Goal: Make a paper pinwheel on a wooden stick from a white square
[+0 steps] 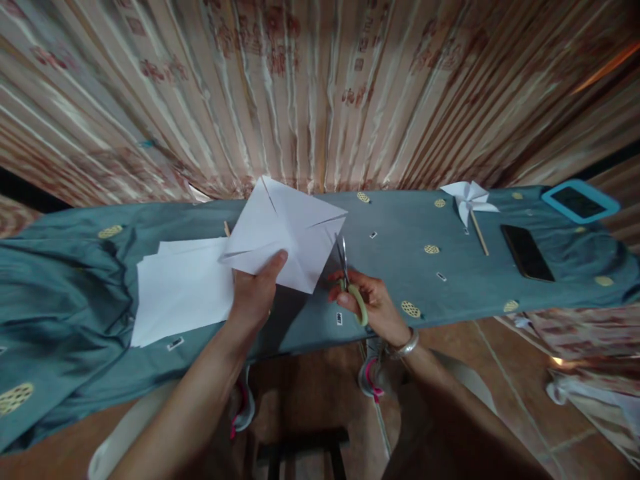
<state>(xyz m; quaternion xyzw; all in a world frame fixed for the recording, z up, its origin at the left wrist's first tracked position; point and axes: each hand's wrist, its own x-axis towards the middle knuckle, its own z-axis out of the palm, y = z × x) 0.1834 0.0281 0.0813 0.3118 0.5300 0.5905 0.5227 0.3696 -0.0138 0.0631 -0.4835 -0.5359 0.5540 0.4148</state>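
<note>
My left hand (257, 287) pinches a square sheet of white paper (295, 233), thumb on top and fingers underneath. Slits run in from several corners of the square toward its middle. My right hand (367, 300) grips scissors (361, 307) with light green handles, their blades pointing up beside the right edge of the paper. A stack of white paper (185, 287) lies on the cloth to the left, partly under my left hand and the held square.
A teal patterned cloth (400, 273) covers the narrow table. Toward the right lie a white paper pinwheel (470, 197) on a wooden stick, a black phone (527, 252) and a blue-framed tablet (580, 201). Striped, printed sheeting (320, 100) hangs behind.
</note>
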